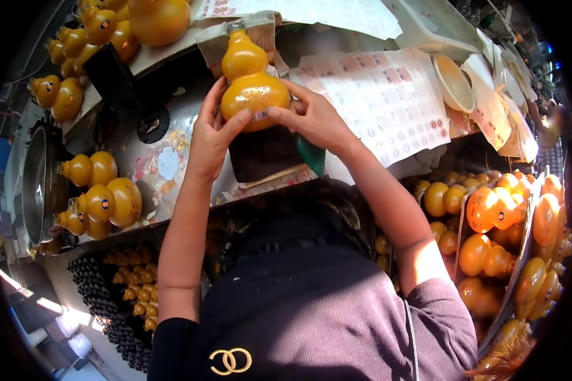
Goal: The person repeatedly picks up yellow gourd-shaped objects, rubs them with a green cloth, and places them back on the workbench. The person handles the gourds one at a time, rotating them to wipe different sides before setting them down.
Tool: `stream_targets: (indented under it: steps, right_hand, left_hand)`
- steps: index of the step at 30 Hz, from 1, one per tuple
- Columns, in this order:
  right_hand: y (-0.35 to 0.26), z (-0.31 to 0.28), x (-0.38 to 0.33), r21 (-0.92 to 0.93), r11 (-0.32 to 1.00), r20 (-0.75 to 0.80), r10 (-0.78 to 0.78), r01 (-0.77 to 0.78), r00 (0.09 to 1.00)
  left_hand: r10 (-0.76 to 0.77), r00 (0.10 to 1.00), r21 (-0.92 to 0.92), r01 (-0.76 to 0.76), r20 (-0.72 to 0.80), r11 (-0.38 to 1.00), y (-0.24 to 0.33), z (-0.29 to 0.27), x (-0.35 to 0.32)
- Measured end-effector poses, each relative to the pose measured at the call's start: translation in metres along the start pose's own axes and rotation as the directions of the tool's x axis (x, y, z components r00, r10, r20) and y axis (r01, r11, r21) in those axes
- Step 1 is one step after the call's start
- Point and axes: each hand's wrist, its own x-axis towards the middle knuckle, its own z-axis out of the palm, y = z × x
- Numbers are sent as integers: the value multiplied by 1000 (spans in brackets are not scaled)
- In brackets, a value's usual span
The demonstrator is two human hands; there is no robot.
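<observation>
Between my two hands is a glossy yellow gourd-shaped bottle, its narrow neck pointing away from me. My left hand wraps its left side, thumb on the wide lower bulb. From the right, my right hand grips the same bulb, its thumb close to my left one. A small pale label shows at the bulb's near side, between the thumbs. Behind the bottle's neck lies a folded grey cloth. Below the hands is a dark block or pad at the table's front edge.
Sheets of printed labels cover the table's right side, beside a cream bowl. A black stand and several gourd bottles stand at left. More bottles fill a crate at lower left and boxes at right.
</observation>
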Motion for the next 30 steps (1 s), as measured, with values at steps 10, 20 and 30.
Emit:
stream_targets:
  steps: [10, 20, 30]
  right_hand:
    - [6, 0, 3, 2, 1000, 9, -21, 21, 1000]
    - [1, -1, 3, -17, 1000, -4, 18, -18, 1000]
    - [-3, 0, 2, 12, 1000, -18, 18, -18, 1000]
  left_hand:
    - [0, 1000, -24, 1, 30, 1000, 2, 1, -1]
    - [1, 1000, -4, -1, 23, 1000, -3, -4, 0]
    - [10, 999, 6, -10, 33, 1000, -1, -6, 0]
